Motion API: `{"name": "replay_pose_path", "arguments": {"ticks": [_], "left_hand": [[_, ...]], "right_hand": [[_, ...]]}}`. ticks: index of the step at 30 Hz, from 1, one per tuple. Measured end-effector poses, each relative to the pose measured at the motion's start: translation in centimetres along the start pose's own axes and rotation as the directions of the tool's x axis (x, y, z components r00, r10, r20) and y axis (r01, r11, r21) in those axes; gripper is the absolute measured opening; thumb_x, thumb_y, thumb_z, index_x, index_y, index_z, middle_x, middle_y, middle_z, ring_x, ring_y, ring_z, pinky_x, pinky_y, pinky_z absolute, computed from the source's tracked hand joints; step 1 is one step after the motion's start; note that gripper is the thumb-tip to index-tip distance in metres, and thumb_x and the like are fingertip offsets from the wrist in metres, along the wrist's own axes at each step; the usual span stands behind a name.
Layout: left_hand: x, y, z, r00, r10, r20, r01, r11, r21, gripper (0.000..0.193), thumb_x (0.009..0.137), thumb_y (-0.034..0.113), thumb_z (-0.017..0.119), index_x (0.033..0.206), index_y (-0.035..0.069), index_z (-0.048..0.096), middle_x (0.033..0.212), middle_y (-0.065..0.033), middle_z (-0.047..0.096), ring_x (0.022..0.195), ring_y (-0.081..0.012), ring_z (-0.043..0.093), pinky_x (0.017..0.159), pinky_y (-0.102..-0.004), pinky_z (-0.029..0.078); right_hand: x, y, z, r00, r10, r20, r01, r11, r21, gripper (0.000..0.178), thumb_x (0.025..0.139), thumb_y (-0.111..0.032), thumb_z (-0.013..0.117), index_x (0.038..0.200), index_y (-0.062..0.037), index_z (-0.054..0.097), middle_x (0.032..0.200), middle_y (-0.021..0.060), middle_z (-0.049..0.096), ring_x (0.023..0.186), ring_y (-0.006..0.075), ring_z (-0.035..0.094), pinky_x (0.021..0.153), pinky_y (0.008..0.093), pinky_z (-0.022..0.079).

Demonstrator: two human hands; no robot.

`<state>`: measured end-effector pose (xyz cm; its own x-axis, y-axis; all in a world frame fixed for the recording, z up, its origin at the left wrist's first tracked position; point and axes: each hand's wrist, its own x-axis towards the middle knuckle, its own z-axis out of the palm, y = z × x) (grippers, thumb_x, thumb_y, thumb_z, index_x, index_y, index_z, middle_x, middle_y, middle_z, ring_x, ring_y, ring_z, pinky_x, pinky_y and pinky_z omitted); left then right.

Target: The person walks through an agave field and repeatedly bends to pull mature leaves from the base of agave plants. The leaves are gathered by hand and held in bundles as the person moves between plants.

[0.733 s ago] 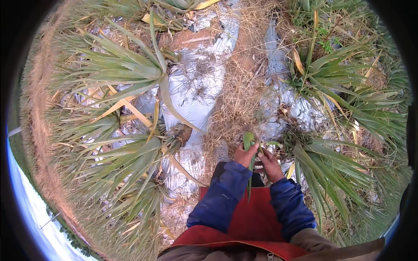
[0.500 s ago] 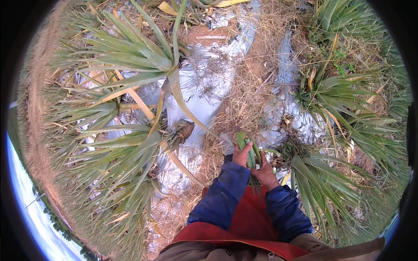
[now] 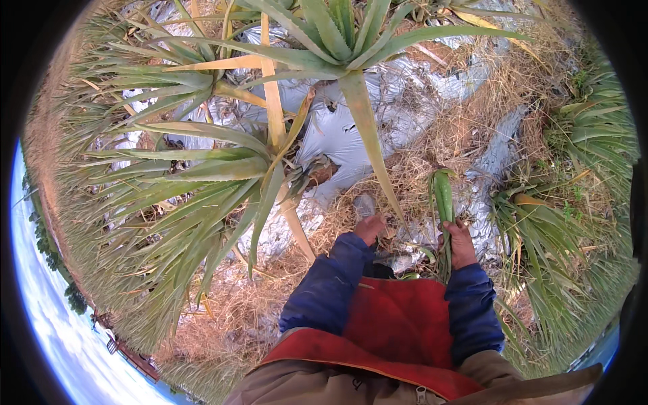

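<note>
My right hand is closed round a small bundle of long green aloe leaves. The leaves stand upright in it, tips hanging below the fingers toward the red apron. Apart from the bundle, to its left, my left hand has its fingers curled in. Whatever it may hold is hidden. Dry straw and a greyish shoe-like shape lie just beyond the left hand.
Large aloe plants with toothed leaves stand at the left and at the top. Another aloe plant grows on the right. Torn silvery plastic sheeting and dry straw cover the ground between the rows.
My hands have moved apart; the left no longer touches the leaves, and the right alone holds them. The view has shifted, so the plants sit differently in it.
</note>
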<state>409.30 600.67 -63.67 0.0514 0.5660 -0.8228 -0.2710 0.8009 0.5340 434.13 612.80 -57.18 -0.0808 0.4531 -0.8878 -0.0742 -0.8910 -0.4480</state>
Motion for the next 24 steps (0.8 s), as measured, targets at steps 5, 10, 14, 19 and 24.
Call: {"name": "replay_pose_path", "arguments": {"ticks": [5, 10, 14, 19, 24], "left_hand": [[-3.3, -22.2, -13.0, 0.955, -0.14, -0.262, 0.249, 0.858, 0.449, 0.066, 0.088, 0.054, 0.058, 0.126, 0.0, 0.059, 0.118, -0.023, 0.064, 0.112, -0.0382, 0.06, 0.099, -0.043, 0.045], [-4.6, -16.5, -12.2, 0.896, -0.184, -0.404, 0.406, 0.708, 0.578, 0.061, 0.086, 0.045, 0.061, 0.125, -0.002, 0.059, 0.111, -0.0254, 0.066, 0.108, -0.037, 0.063, 0.096, -0.0444, 0.048], [-7.3, -11.8, -12.7, 0.843, -0.345, -0.413, 0.531, 0.655, 0.537, 0.065, 0.084, 0.049, 0.063, 0.129, 0.003, 0.058, 0.126, -0.0271, 0.058, 0.119, -0.0428, 0.055, 0.103, -0.0472, 0.042], [-10.1, -9.5, -12.8, 0.818, -0.302, -0.49, 0.566, 0.58, 0.587, 0.064, 0.081, 0.047, 0.066, 0.128, 0.003, 0.058, 0.12, -0.0272, 0.062, 0.117, -0.0417, 0.057, 0.104, -0.0471, 0.042], [-9.3, -11.5, -11.4, 0.804, -0.26, -0.536, 0.569, 0.597, 0.565, 0.059, 0.081, 0.044, 0.067, 0.122, 0.002, 0.062, 0.113, -0.0249, 0.066, 0.11, -0.038, 0.063, 0.096, -0.0444, 0.048]], "right_hand": [[1.8, -3.7, 4.3, 0.998, 0.051, 0.031, -0.044, 0.98, -0.192, 0.031, 0.083, -0.015, 0.069, 0.107, -0.0034, 0.052, 0.08, 0.0038, 0.058, 0.054, 0.0126, 0.056, 0.037, 0.0265, 0.044], [5.2, -8.7, 2.4, 0.987, -0.155, -0.039, 0.131, 0.924, -0.359, 0.041, 0.082, -0.015, 0.07, 0.116, -0.0019, 0.053, 0.08, 0.0019, 0.058, 0.053, 0.0123, 0.056, 0.038, 0.026, 0.044], [8.6, -11.8, 4.6, 0.988, -0.152, -0.041, 0.122, 0.905, -0.408, 0.043, 0.082, -0.017, 0.071, 0.118, 0.0007, 0.054, 0.079, 0.0041, 0.058, 0.053, 0.0127, 0.058, 0.037, 0.026, 0.043], [13.5, -15.2, 5.4, 0.987, -0.151, 0.052, 0.16, 0.92, -0.358, 0.046, 0.083, -0.017, 0.071, 0.123, -0.0045, 0.051, 0.079, 0.0029, 0.057, 0.055, 0.0131, 0.057, 0.038, 0.0274, 0.044], [18.3, -18.7, 5.3, 0.955, -0.245, 0.165, 0.29, 0.88, -0.377, 0.054, 0.079, -0.011, 0.07, 0.128, 0.004, 0.051, 0.088, 0.0101, 0.061, 0.057, 0.0168, 0.058, 0.05, 0.0305, 0.049]]}}
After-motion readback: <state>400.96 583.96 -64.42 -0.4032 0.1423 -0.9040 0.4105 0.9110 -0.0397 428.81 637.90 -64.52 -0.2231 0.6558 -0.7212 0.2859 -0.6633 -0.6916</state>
